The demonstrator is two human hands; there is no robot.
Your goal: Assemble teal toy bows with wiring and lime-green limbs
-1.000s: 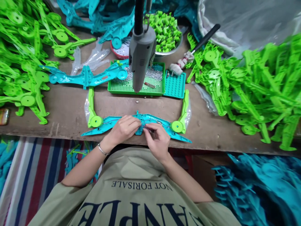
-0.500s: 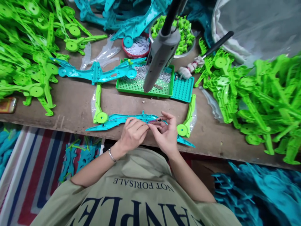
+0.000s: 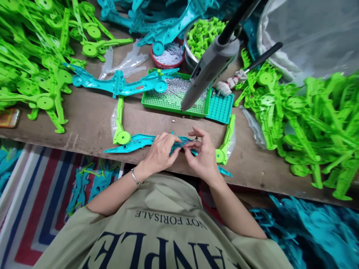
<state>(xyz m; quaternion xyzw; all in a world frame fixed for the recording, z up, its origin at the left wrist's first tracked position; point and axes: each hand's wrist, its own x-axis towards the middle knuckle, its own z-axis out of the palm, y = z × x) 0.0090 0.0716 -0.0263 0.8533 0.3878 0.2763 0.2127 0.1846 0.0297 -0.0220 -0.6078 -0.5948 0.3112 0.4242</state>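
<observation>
Wiring stage I reckon, left hand (image 3: 163, 150) and right hand (image 3: 204, 157) seemingly pinching wire (image 3: 189, 142), blue part (image 3: 133, 144) under them, next move wants finesse.

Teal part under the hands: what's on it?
A thin wire runs along the left half of the teal part; a green piece overlaps its edge. The left hand and right hand hide much of the rest.

1 red bskt (image 3: 166, 66) w/ white pcs (image 3: 169, 54) sits nr 1 metal bowl (image 3: 189, 56) w/ green pcs (image 3: 204, 36).
</observation>
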